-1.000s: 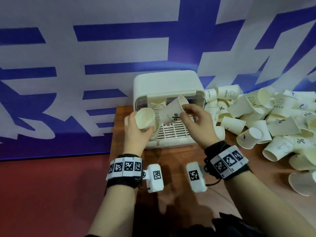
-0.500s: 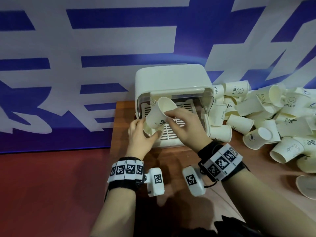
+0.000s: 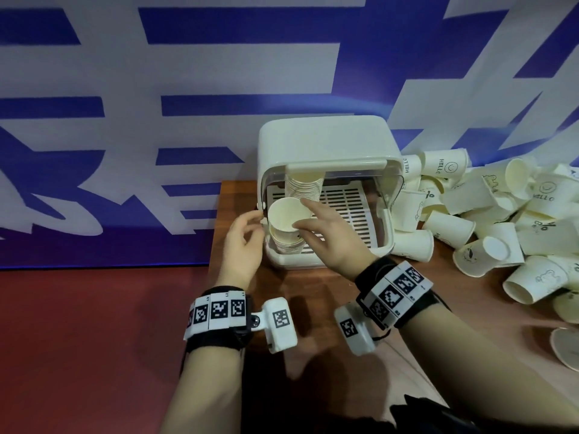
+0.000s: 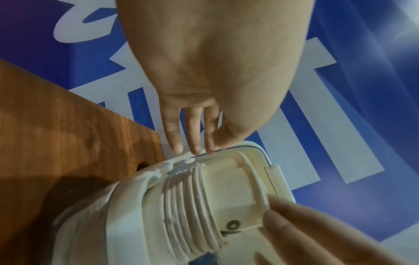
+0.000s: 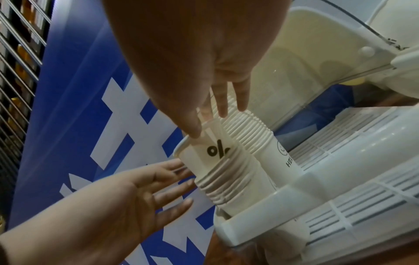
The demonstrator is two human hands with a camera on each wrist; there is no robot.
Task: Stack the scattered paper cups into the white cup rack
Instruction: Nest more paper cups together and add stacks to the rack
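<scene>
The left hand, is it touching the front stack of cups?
Apart. The right wrist view shows the left hand open beside the front stack of cups, blue banner visible between them.

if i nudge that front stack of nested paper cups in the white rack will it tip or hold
The front stack of nested white paper cups looks light, so it would probably shift easily. It leans slightly, so a sideways push may tip it. The white plastic cup rack surrounds its base, likely steadying it somewhat.

Each wrist wears a black strap (image 3: 216, 336) with white tag blocks (image 3: 395, 292). A white tagged camera (image 3: 279, 324) hangs from each. Forearms are bare.
</scene>
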